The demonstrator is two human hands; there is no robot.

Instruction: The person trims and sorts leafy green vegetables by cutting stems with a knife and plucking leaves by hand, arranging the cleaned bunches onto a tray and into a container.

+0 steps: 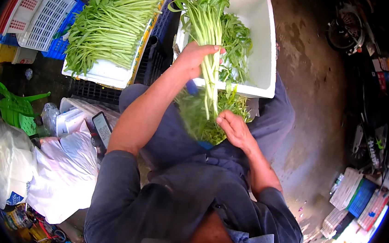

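A bunch of long green leafy stems (207, 30) hangs over the near side of a white foam box (262, 58), leaves pointing away from me. My left hand (195, 59) is wrapped round the middle of the bunch. Lower down, my right hand (235, 129) is closed at the stem ends, with thumb and fingers pinched on them. Loose leaves (238, 42) lie inside the foam box. Between my legs is a heap of green trimmings (199, 117), partly blurred.
Many stems lie in rows on a white tray (99, 69) at the upper left, above a black crate (95, 90). Stacked baskets (49, 14), white bags (67, 170) and a phone (102, 127) are on the left. A motorcycle wheel (346, 30) stands at the right.
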